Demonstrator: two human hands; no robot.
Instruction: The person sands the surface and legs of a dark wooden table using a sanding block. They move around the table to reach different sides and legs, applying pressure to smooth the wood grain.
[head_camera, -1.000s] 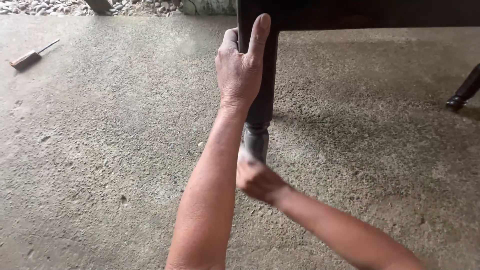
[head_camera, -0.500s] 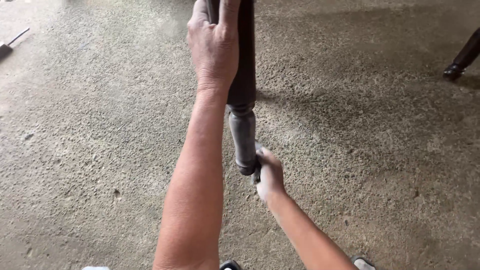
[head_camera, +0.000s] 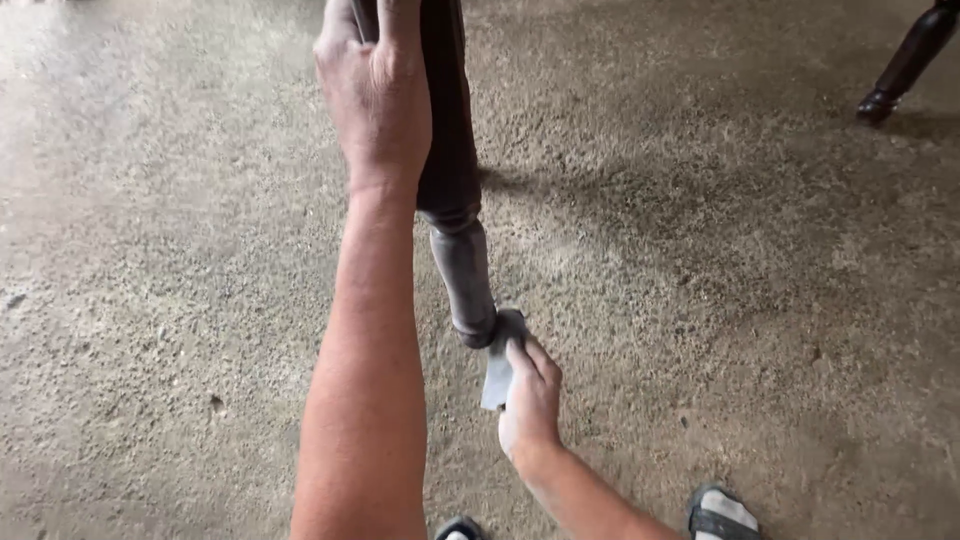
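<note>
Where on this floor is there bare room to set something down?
Bare concrete floor lies left of the left hand. More lies between the furniture leg and the far leg. It is crowded near the right hand, sandpaper and sandals.

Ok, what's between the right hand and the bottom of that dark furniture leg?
In the head view a small grey sheet, likely sandpaper, lies between them: the right hand presses it against the foot of the furniture leg. The left hand grips the leg higher up.
</note>
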